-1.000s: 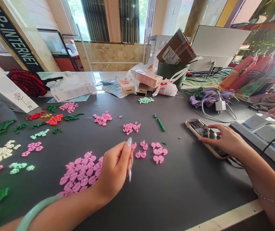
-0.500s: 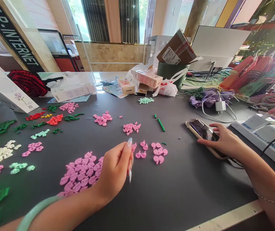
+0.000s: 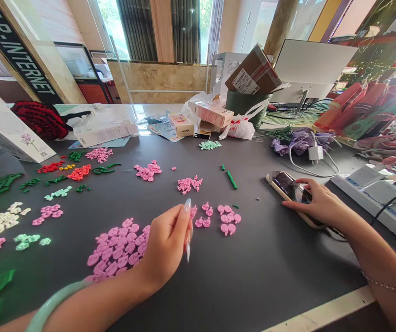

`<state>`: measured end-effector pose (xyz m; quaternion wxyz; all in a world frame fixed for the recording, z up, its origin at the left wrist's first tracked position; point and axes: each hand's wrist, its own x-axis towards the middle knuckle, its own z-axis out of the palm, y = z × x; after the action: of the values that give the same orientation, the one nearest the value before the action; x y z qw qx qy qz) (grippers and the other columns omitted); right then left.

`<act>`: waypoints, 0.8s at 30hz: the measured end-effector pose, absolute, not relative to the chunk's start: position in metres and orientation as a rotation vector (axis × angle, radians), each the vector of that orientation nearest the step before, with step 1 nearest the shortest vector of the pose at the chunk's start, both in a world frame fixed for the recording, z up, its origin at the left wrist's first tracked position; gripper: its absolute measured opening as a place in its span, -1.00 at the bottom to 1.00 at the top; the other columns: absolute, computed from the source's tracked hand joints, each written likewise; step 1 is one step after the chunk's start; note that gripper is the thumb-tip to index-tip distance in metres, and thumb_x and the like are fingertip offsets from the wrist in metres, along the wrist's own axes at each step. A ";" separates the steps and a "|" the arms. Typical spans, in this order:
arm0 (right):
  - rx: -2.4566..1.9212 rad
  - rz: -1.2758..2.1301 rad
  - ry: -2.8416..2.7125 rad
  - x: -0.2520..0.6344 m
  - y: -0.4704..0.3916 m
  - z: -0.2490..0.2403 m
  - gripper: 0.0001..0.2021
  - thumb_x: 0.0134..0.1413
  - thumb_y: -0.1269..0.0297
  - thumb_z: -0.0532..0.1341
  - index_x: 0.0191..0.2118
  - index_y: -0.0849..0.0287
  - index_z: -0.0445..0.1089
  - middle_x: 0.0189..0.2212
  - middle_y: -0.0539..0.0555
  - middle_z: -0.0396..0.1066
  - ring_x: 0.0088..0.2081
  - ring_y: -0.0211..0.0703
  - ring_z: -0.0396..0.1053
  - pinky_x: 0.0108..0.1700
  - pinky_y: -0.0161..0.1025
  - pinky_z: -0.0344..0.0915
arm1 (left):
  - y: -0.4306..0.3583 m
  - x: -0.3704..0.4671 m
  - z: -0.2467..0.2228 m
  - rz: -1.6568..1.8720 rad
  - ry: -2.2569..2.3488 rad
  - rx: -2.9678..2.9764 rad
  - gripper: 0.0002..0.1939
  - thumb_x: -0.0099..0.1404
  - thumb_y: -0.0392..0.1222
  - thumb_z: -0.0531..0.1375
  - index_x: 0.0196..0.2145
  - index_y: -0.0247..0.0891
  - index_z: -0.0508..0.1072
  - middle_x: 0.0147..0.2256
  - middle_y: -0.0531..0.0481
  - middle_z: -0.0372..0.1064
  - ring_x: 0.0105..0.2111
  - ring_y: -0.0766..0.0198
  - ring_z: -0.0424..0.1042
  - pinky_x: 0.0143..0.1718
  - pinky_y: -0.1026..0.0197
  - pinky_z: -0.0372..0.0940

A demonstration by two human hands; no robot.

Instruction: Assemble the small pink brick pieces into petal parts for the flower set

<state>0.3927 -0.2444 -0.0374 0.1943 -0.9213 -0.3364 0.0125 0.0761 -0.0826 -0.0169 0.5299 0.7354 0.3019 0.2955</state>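
Observation:
My left hand is closed above the middle of the dark table, thumb pressed against the curled fingers; whatever they may hold is hidden. Just left of it, and partly behind my wrist, spreads a heap of pink petal-shaped pieces. Right of its fingertips lie small pink pieces and a group of round pink pieces. Over on the right, my right hand grips the near side of a smartphone in a pale case, thumb on one edge and fingers on the other. A cable runs from the phone's lower end.
White power strip with plugs lies beyond my right hand. Purple flowers and a white charger are behind the phone. Sorted piles of green, red and white pieces cover the left. Boxes and a plastic bag stand at the back.
Both hands hold nearly the same poses. The view has shifted very slightly, and the right hand and phone appear a little further left.

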 end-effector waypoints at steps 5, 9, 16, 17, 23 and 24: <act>-2.630 -0.346 -1.036 0.380 -0.233 -0.022 -0.22 -0.28 -0.29 0.16 0.05 0.13 0.21 0.01 0.40 0.26 0.10 0.47 0.11 -0.03 0.31 0.12 | -0.083 0.075 -0.016 0.706 0.719 1.764 -0.61 0.34 -0.08 -0.09 -0.63 -0.21 0.10 -0.71 0.17 0.03 -0.69 0.41 0.11 -0.65 0.36 0.11; -2.390 -0.303 -1.351 0.341 -0.205 0.010 -0.37 -0.16 -0.12 0.20 0.02 0.14 0.24 0.01 0.28 0.32 0.06 0.26 0.23 0.07 0.14 0.13 | -0.084 0.075 -0.014 0.709 0.717 1.742 -0.61 0.34 -0.09 -0.10 -0.62 -0.22 0.11 -0.72 0.17 0.03 -0.68 0.41 0.11 -0.64 0.36 0.11; -2.134 0.169 -1.803 0.268 -0.121 0.041 -0.71 0.00 0.16 0.23 -0.13 0.11 0.42 -0.22 0.07 0.49 -0.17 -0.10 0.42 -0.15 -0.21 0.30 | -0.082 0.076 -0.017 0.709 0.724 1.580 -0.61 0.34 -0.04 -0.10 -0.59 -0.24 0.17 -0.70 0.16 0.05 -0.68 0.40 0.11 -0.65 0.36 0.11; -2.101 0.169 -1.876 0.263 -0.105 0.042 -0.74 0.04 0.21 0.21 -0.12 0.13 0.43 -0.24 0.07 0.50 -0.19 -0.12 0.42 -0.17 -0.23 0.29 | -0.082 0.077 -0.017 0.713 0.724 1.567 -0.61 0.34 -0.04 -0.10 -0.59 -0.24 0.16 -0.70 0.17 0.05 -0.68 0.40 0.11 -0.65 0.36 0.10; -2.050 0.149 -2.079 0.249 -0.006 0.023 -0.78 0.08 0.39 0.19 -0.14 0.23 0.47 -0.24 0.12 0.50 -0.25 -0.17 0.42 -0.20 -0.29 0.27 | -0.080 0.077 -0.017 0.683 0.757 1.577 -0.62 0.33 -0.02 -0.11 -0.59 -0.23 0.14 -0.71 0.17 0.05 -0.71 0.40 0.11 -0.68 0.35 0.09; -2.049 0.162 -2.108 0.249 0.007 0.018 -0.79 0.05 0.39 0.22 -0.15 0.24 0.47 -0.23 0.12 0.49 -0.26 -0.17 0.42 -0.21 -0.29 0.27 | -0.081 0.077 -0.017 0.700 0.759 1.625 -0.61 0.34 -0.03 -0.11 -0.60 -0.22 0.13 -0.70 0.16 0.05 -0.70 0.40 0.11 -0.67 0.35 0.08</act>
<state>0.2488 0.0075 0.0176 0.0985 -0.6925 -0.7125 0.0549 0.0766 -0.0811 -0.0170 0.5715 0.6925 0.3236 0.2983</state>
